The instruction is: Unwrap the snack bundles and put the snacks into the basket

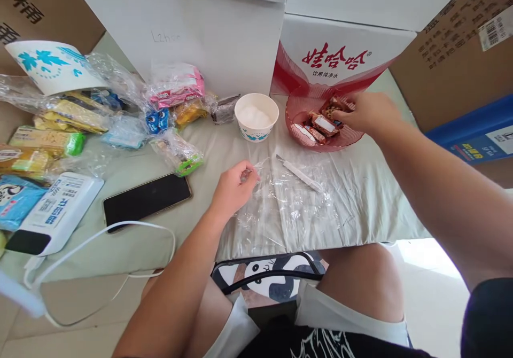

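Note:
My left hand [235,187] is closed in a pinch on the edge of a clear plastic bag [276,213] spread flat near the table's front. A slim white tool with a grey tip [300,173], perhaps a craft knife, lies on the bag. At the right, my right hand [371,113] reaches into a translucent pink bowl [294,107], its fingers around a brown wrapped snack [333,107]. More brown wrapped snacks [323,124] rest in the bowl below. Left of the bowl stands a paper cup [256,132] with a white filling.
Several packaged snacks [176,88] and a tipped paper bucket [52,67] crowd the left side. A black phone [148,200] and a white device [66,208] with a cable [128,223] lie there too. White boxes [200,32] wall off the back; a brown carton [460,59] stands right.

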`<move>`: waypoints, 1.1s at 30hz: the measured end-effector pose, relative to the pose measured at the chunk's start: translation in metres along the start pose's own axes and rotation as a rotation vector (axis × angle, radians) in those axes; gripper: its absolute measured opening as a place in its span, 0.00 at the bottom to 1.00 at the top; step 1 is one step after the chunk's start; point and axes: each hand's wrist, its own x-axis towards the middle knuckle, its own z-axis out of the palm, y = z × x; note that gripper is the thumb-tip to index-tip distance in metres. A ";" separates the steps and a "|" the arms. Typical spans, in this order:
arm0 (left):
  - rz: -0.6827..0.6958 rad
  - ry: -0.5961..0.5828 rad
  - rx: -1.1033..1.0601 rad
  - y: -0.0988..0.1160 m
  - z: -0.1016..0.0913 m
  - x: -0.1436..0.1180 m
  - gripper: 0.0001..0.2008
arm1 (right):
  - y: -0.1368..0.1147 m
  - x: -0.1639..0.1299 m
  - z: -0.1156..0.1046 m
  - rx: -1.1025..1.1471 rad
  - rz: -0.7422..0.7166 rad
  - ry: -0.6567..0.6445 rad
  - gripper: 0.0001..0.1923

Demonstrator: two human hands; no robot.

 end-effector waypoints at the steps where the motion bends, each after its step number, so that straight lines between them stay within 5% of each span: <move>1: 0.000 -0.002 -0.007 0.001 -0.001 0.000 0.12 | -0.001 -0.011 0.002 0.019 -0.046 0.020 0.15; 3: -0.002 -0.011 -0.026 0.002 -0.003 0.000 0.11 | 0.000 -0.044 0.011 0.157 -0.165 0.115 0.09; 7: 0.026 -0.031 -0.041 0.005 -0.009 -0.002 0.11 | 0.010 -0.122 0.055 0.614 -0.306 0.221 0.14; 10: 0.080 -0.037 -0.014 0.005 -0.012 -0.006 0.11 | 0.016 -0.157 0.084 0.672 -0.407 0.287 0.16; 14: 0.135 -0.093 0.088 0.003 -0.009 -0.012 0.12 | 0.014 -0.166 0.091 0.746 -0.526 0.329 0.26; 19: 0.250 -0.244 0.216 0.006 -0.003 -0.018 0.06 | 0.010 -0.156 0.091 0.721 -0.657 0.113 0.44; 25: 0.330 -0.513 0.257 0.012 0.006 -0.026 0.04 | 0.018 -0.155 0.095 0.667 -0.757 0.003 0.48; 29: 0.233 -0.549 0.207 0.013 0.008 -0.028 0.03 | 0.020 -0.162 0.092 0.690 -0.799 -0.021 0.34; 33: -0.043 -0.331 -0.035 0.011 -0.004 -0.019 0.12 | 0.021 -0.167 0.086 0.782 -0.855 0.104 0.09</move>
